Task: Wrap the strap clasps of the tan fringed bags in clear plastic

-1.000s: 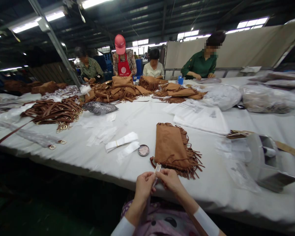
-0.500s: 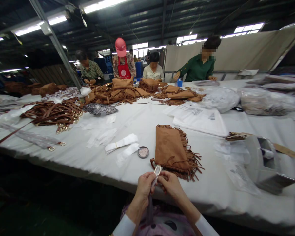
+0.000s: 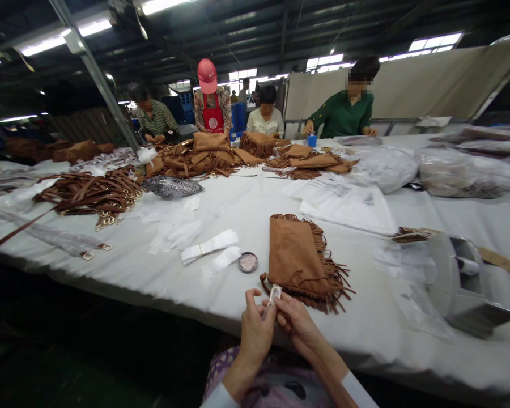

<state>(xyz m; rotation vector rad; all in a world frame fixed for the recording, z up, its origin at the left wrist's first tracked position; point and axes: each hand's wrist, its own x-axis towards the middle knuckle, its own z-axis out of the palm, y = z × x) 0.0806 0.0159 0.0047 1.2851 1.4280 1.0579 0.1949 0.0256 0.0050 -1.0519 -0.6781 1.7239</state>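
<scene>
Left hand (image 3: 257,328): thumb and fingers drawn in, and you've got the buckle (image 3: 275,293) pinched there.
Right hand (image 3: 296,323): fingertips narrow, nipping the same buckle from its right side.
Buckle: up between your hands, right over the desk (image 3: 233,198)'s near edge.
Fringed bag (image 3: 297,255): lying flat just beyond your fingers.
Red apron (image 3: 213,119): white round emblem, lettering too small to read.
White sheets (image 3: 348,204): dark print, illegible, towards the desk's far edge.

This is a factory workshop, with co-workers (image 3: 347,118) along a long bench (image 3: 242,201) heaped with fringed brown bags (image 3: 212,141) and straps (image 3: 85,192), under strip lights (image 3: 94,27) and a dark roof (image 3: 255,34).
</scene>
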